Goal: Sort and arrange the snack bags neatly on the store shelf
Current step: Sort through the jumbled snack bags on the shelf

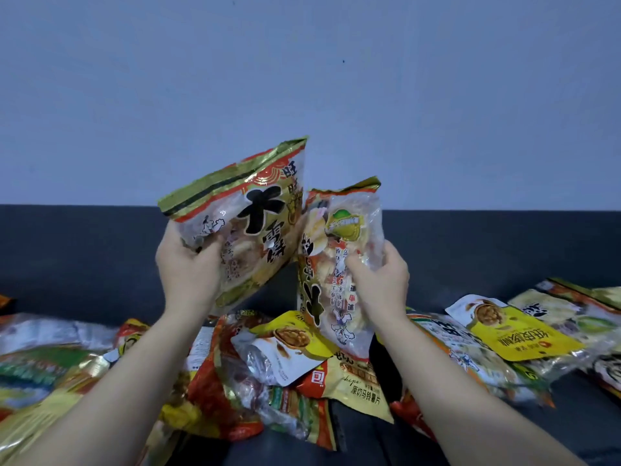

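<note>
A rice cracker bag (pixel 245 216) is gripped by the left hand (pixel 188 269) and a matching bag (pixel 339 250) by the right hand (pixel 379 280), both held above the loose pile (pixel 363 388) under the hands, and should be squared together before being stood upright.

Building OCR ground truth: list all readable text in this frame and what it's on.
"大雪饼": big black characters on the tilted bag held by the left hand.
"旺旺": same bag, near the top.
"chips" and "原切马铃薯片": yellow chips bag in the pile.
Second bag, held by the right hand: print upside down, not legible.
Yellow walnut bag: characters upside down, too blurred.
Other bags: unreadable.
</note>
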